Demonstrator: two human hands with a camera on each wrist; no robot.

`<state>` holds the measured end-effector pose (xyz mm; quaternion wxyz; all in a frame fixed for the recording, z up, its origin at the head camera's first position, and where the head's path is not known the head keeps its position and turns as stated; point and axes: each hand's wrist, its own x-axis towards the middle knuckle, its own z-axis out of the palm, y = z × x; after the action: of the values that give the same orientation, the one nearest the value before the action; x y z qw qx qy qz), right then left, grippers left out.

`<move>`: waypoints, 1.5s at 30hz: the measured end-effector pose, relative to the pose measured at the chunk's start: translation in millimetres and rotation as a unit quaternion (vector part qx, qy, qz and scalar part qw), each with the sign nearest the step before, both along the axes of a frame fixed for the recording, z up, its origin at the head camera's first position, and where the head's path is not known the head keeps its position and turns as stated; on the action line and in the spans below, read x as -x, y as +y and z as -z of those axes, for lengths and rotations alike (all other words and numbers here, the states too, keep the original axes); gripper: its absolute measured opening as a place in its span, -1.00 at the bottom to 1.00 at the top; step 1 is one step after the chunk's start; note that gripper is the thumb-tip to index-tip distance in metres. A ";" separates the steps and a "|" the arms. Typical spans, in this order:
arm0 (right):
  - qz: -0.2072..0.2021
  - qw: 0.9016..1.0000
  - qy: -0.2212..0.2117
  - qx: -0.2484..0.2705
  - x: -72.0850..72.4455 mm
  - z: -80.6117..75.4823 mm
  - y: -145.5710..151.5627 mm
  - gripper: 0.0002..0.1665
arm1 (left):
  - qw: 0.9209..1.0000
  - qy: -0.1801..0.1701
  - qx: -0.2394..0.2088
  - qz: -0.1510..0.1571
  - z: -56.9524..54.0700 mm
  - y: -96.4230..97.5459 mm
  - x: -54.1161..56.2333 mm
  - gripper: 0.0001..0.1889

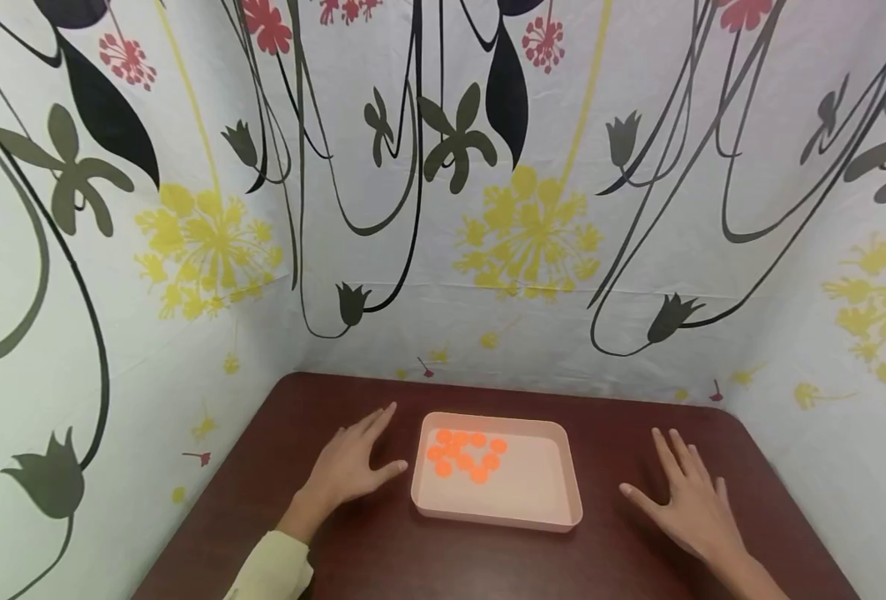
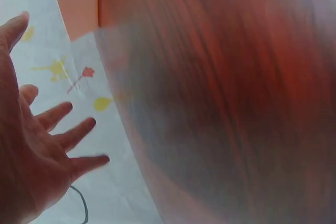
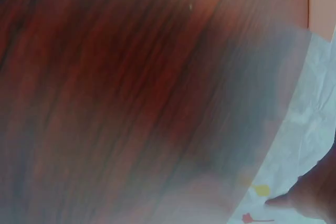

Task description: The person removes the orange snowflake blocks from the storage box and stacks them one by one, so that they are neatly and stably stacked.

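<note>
A shallow peach tray [image 1: 525, 500] lies on the dark table, with several flat orange discs [image 1: 478, 474] grouped in its left half, some touching or overlapping. To the tray's left is my left hand [image 1: 348, 462], fingers extended and thumb pointing toward the tray wall, holding nothing. The left wrist view shows the same hand [image 2: 42, 145] with spread fingers, and a corner of the tray [image 2: 79, 3] at the top. My right hand [image 1: 686, 500] is apart from the tray on its right side, fingers spread. In the right wrist view only part of that hand [image 3: 312, 195] shows.
The reddish-brown wooden table [image 1: 382, 558] has rounded far corners. White cloth [image 1: 412, 250] printed with flowers and stems hangs behind it and along both sides. A pale yellow sleeve [image 1: 273, 571] covers the left forearm.
</note>
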<state>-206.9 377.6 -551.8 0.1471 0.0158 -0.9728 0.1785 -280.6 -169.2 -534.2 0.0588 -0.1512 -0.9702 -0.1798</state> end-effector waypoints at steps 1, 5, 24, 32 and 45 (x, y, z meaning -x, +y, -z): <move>-0.012 1.000 0.016 0.012 0.3 0.9 -1.5 0.31 | 1.000 -0.007 -0.020 0.002 0.6 2.1 -1.5 0.04; -0.055 0.995 0.063 0.052 1.6 2.3 -7.1 0.21 | 0.996 -0.035 -0.078 0.002 5.1 9.3 -6.0 0.02; -0.108 0.987 0.115 0.016 3.3 5.5 -44.2 -0.09 | 0.939 -0.138 -0.314 0.015 18.6 39.3 -11.3 -0.32; -0.117 0.985 0.126 0.024 7.4 4.6 -57.0 -0.10 | 0.925 -0.142 -0.351 -0.031 18.3 48.6 -12.6 -0.40; -0.131 0.982 0.130 0.036 18.3 4.4 -84.1 -0.15 | 0.918 -0.148 -0.356 -0.091 17.7 61.2 -10.6 -0.45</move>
<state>-225.2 293.5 -556.1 0.2486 0.1606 -0.9277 0.2276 -270.0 -108.0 -551.9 -0.0191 -0.0035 -0.8495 -0.5272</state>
